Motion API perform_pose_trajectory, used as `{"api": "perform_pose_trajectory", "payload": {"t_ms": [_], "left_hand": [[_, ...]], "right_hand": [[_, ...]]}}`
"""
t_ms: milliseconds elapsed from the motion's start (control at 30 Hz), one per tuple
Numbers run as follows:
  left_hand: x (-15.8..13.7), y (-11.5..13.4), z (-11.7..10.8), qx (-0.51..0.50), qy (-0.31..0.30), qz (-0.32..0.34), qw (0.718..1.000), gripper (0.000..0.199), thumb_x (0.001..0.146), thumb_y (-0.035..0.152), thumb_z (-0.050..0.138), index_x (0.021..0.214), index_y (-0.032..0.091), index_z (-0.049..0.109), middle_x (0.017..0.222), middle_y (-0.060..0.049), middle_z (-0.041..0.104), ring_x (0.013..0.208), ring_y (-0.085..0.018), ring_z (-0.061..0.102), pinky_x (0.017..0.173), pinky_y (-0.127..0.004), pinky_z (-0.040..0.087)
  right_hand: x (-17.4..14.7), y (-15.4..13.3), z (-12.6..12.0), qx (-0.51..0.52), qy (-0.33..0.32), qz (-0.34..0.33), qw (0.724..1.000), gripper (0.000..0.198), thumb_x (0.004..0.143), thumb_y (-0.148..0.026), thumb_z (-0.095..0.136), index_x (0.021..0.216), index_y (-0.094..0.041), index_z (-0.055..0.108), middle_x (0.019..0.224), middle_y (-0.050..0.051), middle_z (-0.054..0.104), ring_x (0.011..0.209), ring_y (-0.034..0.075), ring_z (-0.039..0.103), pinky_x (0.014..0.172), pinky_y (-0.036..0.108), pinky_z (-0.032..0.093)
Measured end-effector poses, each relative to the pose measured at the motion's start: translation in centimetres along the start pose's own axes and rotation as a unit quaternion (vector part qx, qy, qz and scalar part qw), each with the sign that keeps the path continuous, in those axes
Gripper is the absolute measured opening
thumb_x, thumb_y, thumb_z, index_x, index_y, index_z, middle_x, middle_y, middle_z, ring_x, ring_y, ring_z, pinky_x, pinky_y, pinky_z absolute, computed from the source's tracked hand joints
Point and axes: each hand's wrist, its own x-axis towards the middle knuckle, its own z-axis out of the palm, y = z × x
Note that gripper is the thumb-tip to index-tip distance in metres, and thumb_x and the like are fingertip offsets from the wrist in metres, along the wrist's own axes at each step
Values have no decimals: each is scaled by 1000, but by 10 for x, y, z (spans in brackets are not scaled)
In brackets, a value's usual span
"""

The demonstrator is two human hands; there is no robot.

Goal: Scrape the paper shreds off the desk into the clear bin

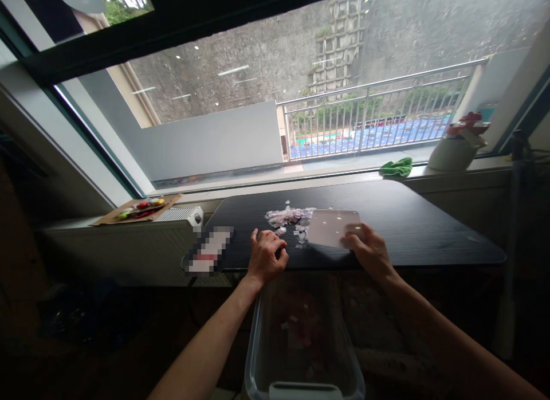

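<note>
My right hand grips a pale, flat rectangular plate by its right end, thumb on top. The plate is tilted over the black table, its left edge beside a heap of small paper scraps. Some scraps lie loose just left of the plate. Close to the heap's near side is my left hand, fingers curled in and thumb drawn toward them. A scrap shows by its fingertips; whatever the fingers hold is hidden. Below the table edge, between my forearms, stands a clear plastic bin with scraps inside.
The black table stands against the window sill. A phone-like item, blurred out, lies at its left end. Left of it is a radiator with cardboard on top. A green cloth and a pale jug-like container are on the sill.
</note>
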Motion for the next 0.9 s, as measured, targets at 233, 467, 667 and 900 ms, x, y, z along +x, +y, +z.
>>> {"api": "perform_pose_trajectory", "payload": {"t_ms": [233, 467, 667, 900], "left_hand": [[0, 0, 0, 1, -2, 1, 1000, 11, 76, 20, 55, 78, 24, 65, 82, -2, 65, 101, -24, 55, 112, -57, 19], [0, 0, 0, -2, -2, 3, 1000, 11, 76, 19, 55, 79, 23, 65, 82, -2, 64, 102, -24, 55, 112, -57, 18], [0, -1, 0, 0, -3, 6, 1000, 12, 76, 19, 54, 80, 24, 65, 82, -2, 65, 101, -24, 55, 112, -57, 19], [1, -1, -1, -16, -9, -5, 1000, 13, 75, 20, 56, 81, 24, 66, 82, -1, 64, 102, -24, 55, 111, -56, 20]], "right_hand": [[0, 3, 3, 21, -70, -20, 997, 22, 72, -39, 58, 85, -20, 59, 75, 3, 68, 69, 20, 64, 64, 33, 52], [0, 5, 3, 25, -117, -26, 993, 22, 74, -40, 59, 83, -20, 59, 77, 4, 70, 73, 20, 67, 70, 35, 54], [1, 7, 5, 43, -131, -21, 990, 23, 74, -41, 62, 83, -20, 60, 79, 5, 72, 75, 21, 69, 71, 36, 54], [0, 4, 2, 22, -97, -7, 995, 16, 69, -34, 58, 76, -20, 60, 69, 1, 66, 64, 19, 62, 61, 32, 50]]}}
